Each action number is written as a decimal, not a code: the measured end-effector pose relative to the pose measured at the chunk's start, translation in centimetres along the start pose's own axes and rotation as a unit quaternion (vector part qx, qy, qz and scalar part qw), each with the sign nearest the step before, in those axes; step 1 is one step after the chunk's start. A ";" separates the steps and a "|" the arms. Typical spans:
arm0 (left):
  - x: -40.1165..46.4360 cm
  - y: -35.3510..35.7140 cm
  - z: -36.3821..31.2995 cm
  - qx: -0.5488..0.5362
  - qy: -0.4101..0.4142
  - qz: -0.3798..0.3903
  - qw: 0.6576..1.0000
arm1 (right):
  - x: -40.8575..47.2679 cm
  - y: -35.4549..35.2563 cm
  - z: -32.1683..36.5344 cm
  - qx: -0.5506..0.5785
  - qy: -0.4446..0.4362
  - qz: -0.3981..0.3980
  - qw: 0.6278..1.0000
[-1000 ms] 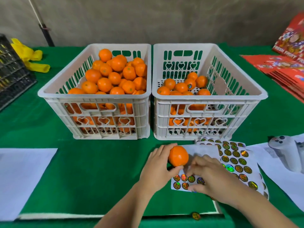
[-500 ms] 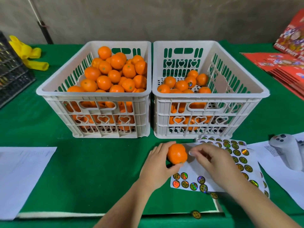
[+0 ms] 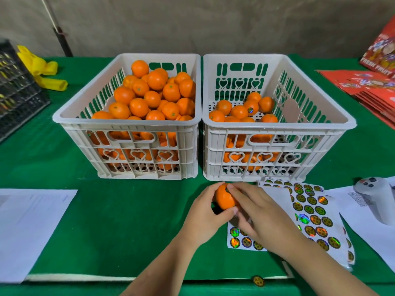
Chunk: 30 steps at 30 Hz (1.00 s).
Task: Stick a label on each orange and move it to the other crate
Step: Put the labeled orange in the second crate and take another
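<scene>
While the small round orange (image 3: 223,200) is held just above the green felt worktop (image 3: 132,221), in front of the right-hand white slotted plastic crate (image 3: 277,133), a round holographic label (image 3: 228,190) is being pressed onto its top; the fingers of the left hand (image 3: 204,214) are curled round its left and near side, and those of the right hand (image 3: 259,212) lie fairly straight over it, a fingertip (image 3: 230,186) on the label, nothing being gripped. The fruit is judged light, firm with slight give, and smooth enough to roll; it is best cupped round its middle, clear of the label. Beneath the right wrist lie the white sheets of round holographic stickers (image 3: 310,210); the right-hand crate holds a few oranges, one visibly labelled, while the left-hand white slotted crate (image 3: 128,133) is heaped with unlabelled ones.
</scene>
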State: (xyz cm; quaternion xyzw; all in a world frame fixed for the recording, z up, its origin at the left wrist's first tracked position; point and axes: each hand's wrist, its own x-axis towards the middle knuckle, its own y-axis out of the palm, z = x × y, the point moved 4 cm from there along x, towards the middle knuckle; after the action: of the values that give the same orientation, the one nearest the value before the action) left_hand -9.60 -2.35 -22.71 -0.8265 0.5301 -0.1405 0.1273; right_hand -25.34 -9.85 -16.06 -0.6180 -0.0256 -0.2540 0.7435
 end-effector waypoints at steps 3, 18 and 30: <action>-0.3 -0.4 -0.9 -0.050 0.006 -0.002 0.999 | 0.6 0.3 0.2 -0.008 -0.020 0.039 0.999; -1.2 -2.0 -2.2 -0.158 0.012 -0.033 0.987 | 4.3 -5.2 1.3 0.136 0.012 0.015 0.991; 5.1 -15.2 -15.8 0.256 0.335 -0.215 0.881 | 16.4 -12.6 -3.6 0.000 0.168 -0.084 0.982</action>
State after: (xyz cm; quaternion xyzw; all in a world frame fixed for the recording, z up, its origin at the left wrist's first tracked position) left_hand -0.66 -1.79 -2.06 -0.7625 0.2963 -0.5633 0.1161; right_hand -17.21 -20.18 0.25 -0.5620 0.0480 -0.4155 0.7136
